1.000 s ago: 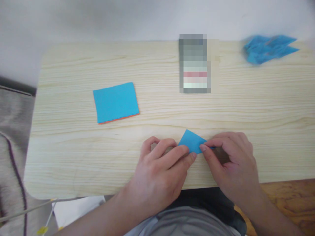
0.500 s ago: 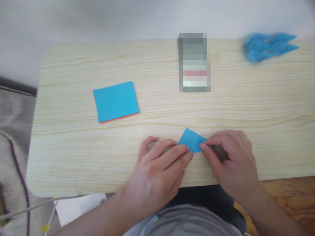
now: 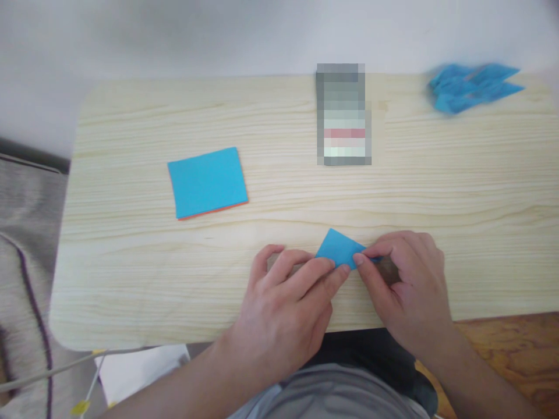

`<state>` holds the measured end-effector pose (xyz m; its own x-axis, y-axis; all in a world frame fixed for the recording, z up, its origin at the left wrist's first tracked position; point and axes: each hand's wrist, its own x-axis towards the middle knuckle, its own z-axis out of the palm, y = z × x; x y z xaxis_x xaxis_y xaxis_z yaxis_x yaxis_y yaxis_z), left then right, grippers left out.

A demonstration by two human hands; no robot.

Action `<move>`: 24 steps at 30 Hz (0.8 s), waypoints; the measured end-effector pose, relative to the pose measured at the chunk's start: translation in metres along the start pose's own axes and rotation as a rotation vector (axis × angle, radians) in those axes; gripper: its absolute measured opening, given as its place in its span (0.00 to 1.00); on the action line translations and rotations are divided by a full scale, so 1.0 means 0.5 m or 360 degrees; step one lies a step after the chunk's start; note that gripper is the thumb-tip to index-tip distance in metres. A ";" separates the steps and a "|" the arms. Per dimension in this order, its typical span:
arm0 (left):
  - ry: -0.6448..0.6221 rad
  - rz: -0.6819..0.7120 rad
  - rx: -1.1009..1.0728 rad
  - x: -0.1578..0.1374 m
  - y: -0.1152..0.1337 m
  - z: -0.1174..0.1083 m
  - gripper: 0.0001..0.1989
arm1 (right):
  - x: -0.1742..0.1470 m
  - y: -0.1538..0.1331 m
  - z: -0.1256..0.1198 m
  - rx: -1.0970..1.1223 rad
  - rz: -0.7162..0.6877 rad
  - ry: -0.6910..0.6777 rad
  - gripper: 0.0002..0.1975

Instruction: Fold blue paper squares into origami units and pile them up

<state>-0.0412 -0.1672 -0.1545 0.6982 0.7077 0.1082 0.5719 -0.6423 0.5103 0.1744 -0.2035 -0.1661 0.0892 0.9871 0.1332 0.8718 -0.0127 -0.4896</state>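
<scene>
Between my two hands, close to the table's near edge, lies a small folded piece of blue paper (image 3: 336,249). Its upper corner points away from me. My left hand (image 3: 288,297) presses the paper's left and lower edges with thumb and forefinger, its other fingers curled on the tabletop. The right end of the paper is pinched between the thumb and forefinger of my right hand (image 3: 406,273). Those fingers cover part of that end, and a thin blue tip shows just past them.
A stack of blue paper (image 3: 208,183) with an orange edge beneath lies left on the wooden table (image 3: 279,192). At the back stands a blurred-out, phone-like object (image 3: 344,116). Folded blue paper pieces (image 3: 474,87) sit at the far right. A cable (image 3: 52,369) runs below the table's left side.
My left thumb has slid slightly to the right along the paper's lower edge. My right hand keeps its pinch. The whole view has shifted a little.
</scene>
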 end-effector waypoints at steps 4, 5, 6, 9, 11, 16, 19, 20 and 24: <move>0.0007 0.0015 0.0019 -0.001 0.000 0.000 0.22 | 0.002 -0.001 0.000 0.0003 -0.0004 0.0005 0.07; 0.0008 0.0020 0.0025 -0.002 0.000 0.000 0.21 | 0.002 0.000 0.001 0.0007 -0.0004 0.0006 0.07; 0.0012 0.0025 0.0032 -0.002 0.000 0.000 0.21 | 0.002 0.001 0.001 0.0010 -0.0005 0.0009 0.07; 0.0024 0.0047 0.0064 -0.002 0.000 0.000 0.21 | 0.002 0.003 0.003 0.0016 -0.0005 0.0017 0.07; 0.0025 0.0064 0.0091 -0.003 0.000 0.000 0.21 | 0.001 0.005 0.002 0.0020 0.0000 0.0005 0.07; 0.0010 0.0088 0.0170 -0.009 0.003 -0.001 0.22 | 0.002 0.007 -0.001 0.0028 0.0004 -0.0020 0.07; -0.0002 0.0092 0.0206 -0.012 0.007 -0.001 0.22 | 0.001 0.006 -0.001 0.0029 0.0005 -0.0012 0.09; -0.0006 0.0091 0.0217 -0.013 0.008 -0.001 0.23 | 0.001 0.006 -0.001 0.0027 -0.0002 -0.0009 0.09; -0.0012 0.0078 0.0279 -0.014 0.016 -0.001 0.23 | 0.000 0.010 0.001 0.0011 -0.0047 -0.0020 0.07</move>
<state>-0.0415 -0.1770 -0.1506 0.7300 0.6724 0.1224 0.6029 -0.7179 0.3480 0.1784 -0.2035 -0.1691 0.0572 0.9889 0.1368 0.8707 0.0177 -0.4916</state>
